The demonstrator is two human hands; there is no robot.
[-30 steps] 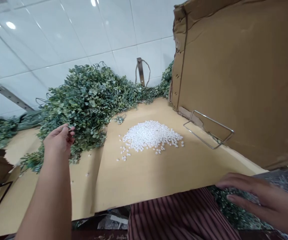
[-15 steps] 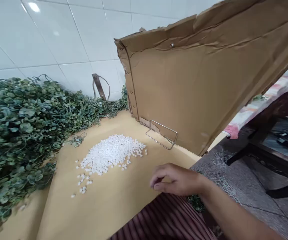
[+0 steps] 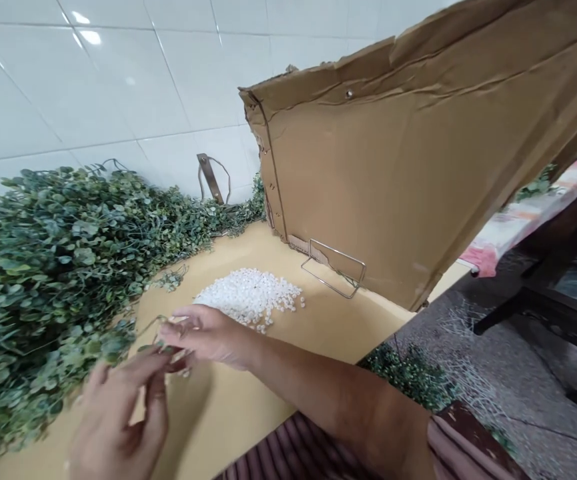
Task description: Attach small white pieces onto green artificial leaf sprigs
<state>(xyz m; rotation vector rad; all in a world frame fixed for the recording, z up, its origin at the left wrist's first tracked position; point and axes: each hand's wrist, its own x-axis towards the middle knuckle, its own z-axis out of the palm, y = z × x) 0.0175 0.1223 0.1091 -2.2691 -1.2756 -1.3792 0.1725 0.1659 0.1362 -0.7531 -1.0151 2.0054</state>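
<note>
My left hand (image 3: 123, 413), blurred by motion, is at the lower left with its fingers bent inward. My right hand (image 3: 205, 337) meets it at the fingertips, above the tan tabletop (image 3: 228, 413). Pinched between the two hands is a small leafy sprig (image 3: 152, 325); only a thin stem and a few leaves show, and the fingers hide the rest. Just behind my right hand lies a heap of small white plastic pieces (image 3: 253, 293). A large mass of green leafy stems (image 3: 78, 233) lies to the left of both hands.
A big cardboard sheet (image 3: 358, 180) stands upright at the right, a bent wire frame (image 3: 335, 267) at its foot. A brown strap (image 3: 210, 179) leans on the tiled wall (image 3: 118, 87). More greenery (image 3: 413, 373) lies below the table's right edge, near a dark stool (image 3: 543, 320).
My right hand has moved left from the table's front, past the white pieces. My left hand has come into view, and a sprig is now between them. The view has shifted slightly left.
</note>
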